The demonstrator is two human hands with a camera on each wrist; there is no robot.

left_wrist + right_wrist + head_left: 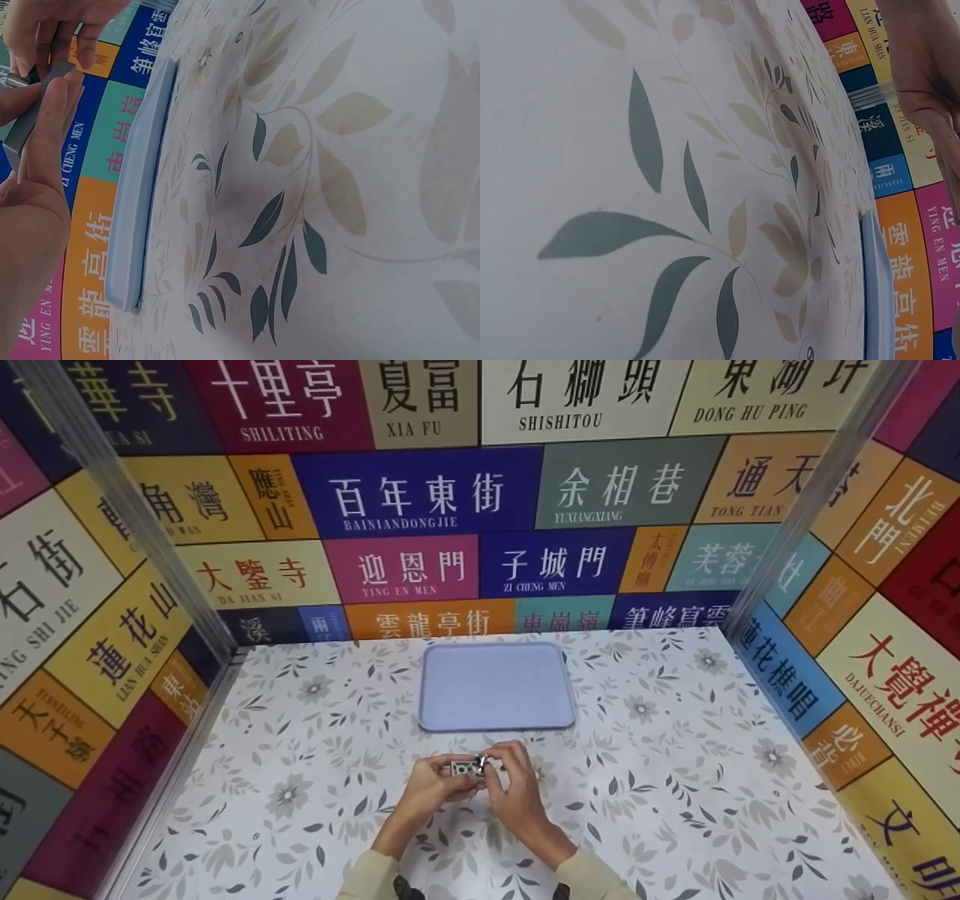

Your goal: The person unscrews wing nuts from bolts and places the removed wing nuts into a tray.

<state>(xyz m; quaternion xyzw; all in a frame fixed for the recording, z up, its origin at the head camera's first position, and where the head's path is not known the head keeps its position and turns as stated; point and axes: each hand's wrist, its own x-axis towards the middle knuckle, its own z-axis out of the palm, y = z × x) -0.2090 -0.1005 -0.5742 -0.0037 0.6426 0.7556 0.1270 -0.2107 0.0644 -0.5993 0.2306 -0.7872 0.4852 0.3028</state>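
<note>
Both hands meet over the table (300, 840), just in front of the lilac tray (495, 686). My left hand (439, 781) grips a small grey rectangular block with dark round marks on its face (463, 769), thumb along its lower side. At the block's right end, my right hand (517, 784) pinches a small shiny metal piece (481, 763). The left wrist view shows the grey block (34, 112) side-on between the fingers, with the metal partly hidden by them. In the right wrist view only part of the left hand (930, 97) shows at the right edge.
The tray lies flat near the table's back edge, its raised rim (495, 728) facing the hands. Walls covered in coloured sign panels (416, 491) enclose the back and sides. Metal posts (787, 502) stand at the back corners.
</note>
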